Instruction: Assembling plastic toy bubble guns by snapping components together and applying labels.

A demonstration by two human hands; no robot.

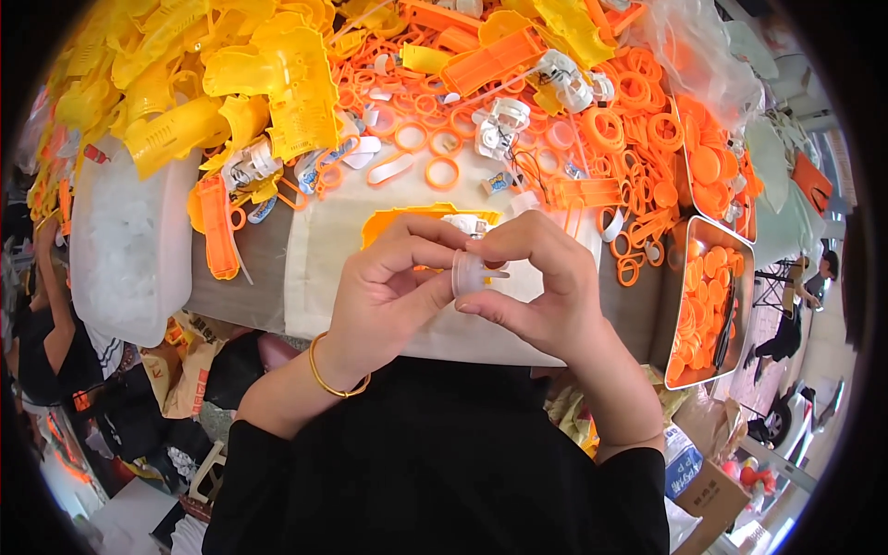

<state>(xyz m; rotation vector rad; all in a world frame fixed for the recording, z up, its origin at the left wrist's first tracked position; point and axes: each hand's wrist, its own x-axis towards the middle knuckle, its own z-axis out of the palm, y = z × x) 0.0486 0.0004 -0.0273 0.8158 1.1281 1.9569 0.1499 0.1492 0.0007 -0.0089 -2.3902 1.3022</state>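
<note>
Between my two hands is a small translucent round plastic piece (469,276), cup-shaped, with a thin stem sticking out to the right. My left hand (384,291), a gold bangle at its wrist, pinches the piece from the left. Thumb and fingers of my right hand (546,282) close on its rim from the right. Just behind the fingers, a yellow plastic shell (381,224) lies on the pale cloth (319,268), with a white mechanism (472,224) in or on it. My fingers hide part of both.
Yellow shells (287,83) are heaped at the far left. Orange rings (442,172) and parts spread across the back. At left stands a translucent tub (171,268) of clear pieces; at right, a metal tray (673,324) holds orange discs. Another person's arm (57,296) shows far left.
</note>
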